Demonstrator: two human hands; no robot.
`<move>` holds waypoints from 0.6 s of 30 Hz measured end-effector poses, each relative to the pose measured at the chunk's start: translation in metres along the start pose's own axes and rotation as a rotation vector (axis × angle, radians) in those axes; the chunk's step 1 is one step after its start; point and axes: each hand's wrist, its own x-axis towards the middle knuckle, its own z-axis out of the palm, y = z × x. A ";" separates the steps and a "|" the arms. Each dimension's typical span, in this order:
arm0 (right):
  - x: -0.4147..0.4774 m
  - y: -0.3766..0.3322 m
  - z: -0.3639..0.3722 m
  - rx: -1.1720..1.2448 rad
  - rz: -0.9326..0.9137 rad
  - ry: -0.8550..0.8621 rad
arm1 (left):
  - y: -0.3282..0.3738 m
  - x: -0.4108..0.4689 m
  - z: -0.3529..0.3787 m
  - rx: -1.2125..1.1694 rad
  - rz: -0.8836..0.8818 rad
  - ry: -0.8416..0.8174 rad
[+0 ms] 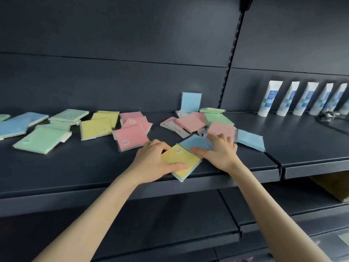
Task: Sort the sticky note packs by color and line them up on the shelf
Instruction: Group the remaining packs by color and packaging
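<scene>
Left hand [153, 157] of mine grips a yellow sticky note pack [180, 158] at the shelf [75, 167] edge; my right hand [219, 151] grips a blue pack [195, 142] touching it.

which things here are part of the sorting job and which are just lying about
Job: yellow pack in the left hand, blue pack in the right hand, the scattered pink packs and green packs, the shelf.
Lying about: white tubes, small dark object beside them.
</scene>
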 end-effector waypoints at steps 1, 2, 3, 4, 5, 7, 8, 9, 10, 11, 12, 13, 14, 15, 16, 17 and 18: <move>0.000 0.001 0.000 0.009 0.000 0.002 | 0.000 -0.002 0.000 -0.078 -0.002 0.002; 0.000 0.002 -0.001 0.026 -0.006 0.006 | 0.000 -0.004 0.000 -0.155 -0.002 0.010; -0.001 0.003 -0.001 0.044 -0.015 0.008 | 0.001 -0.008 0.001 -0.222 -0.002 0.025; -0.001 0.004 -0.001 0.060 -0.029 0.009 | 0.002 -0.011 0.002 -0.274 -0.005 0.046; 0.000 0.006 -0.001 0.083 -0.044 0.011 | 0.003 -0.015 0.003 -0.315 -0.009 0.079; 0.000 0.009 -0.002 0.203 -0.087 0.005 | 0.006 -0.024 0.005 -0.366 -0.009 0.178; -0.001 0.010 -0.003 0.305 -0.110 -0.007 | 0.008 -0.028 0.006 -0.382 -0.004 0.238; -0.003 0.011 -0.004 0.410 -0.132 -0.017 | 0.011 -0.034 0.007 -0.402 0.000 0.294; -0.005 0.012 -0.005 0.491 -0.156 -0.016 | 0.012 -0.038 0.008 -0.427 -0.001 0.344; -0.007 0.012 -0.007 0.549 -0.182 -0.004 | 0.013 -0.043 0.010 -0.455 -0.005 0.389; -0.009 0.012 -0.008 0.599 -0.209 0.011 | 0.013 -0.047 0.012 -0.486 -0.007 0.428; -0.011 0.012 -0.008 0.652 -0.233 0.025 | 0.013 -0.052 0.013 -0.518 -0.006 0.463; -0.013 0.011 -0.008 0.713 -0.251 0.037 | 0.013 -0.057 0.014 -0.546 -0.006 0.497; -0.015 0.010 -0.007 0.777 -0.261 0.046 | 0.014 -0.062 0.014 -0.572 -0.006 0.531; -0.017 0.008 -0.006 0.835 -0.265 0.056 | 0.014 -0.067 0.013 -0.599 -0.002 0.563; -0.019 0.005 -0.005 0.877 -0.268 0.066 | 0.014 -0.072 0.012 -0.626 0.001 0.593; -0.021 0.001 -0.003 0.902 -0.279 0.075 | 0.014 -0.077 0.009 -0.650 0.003 0.623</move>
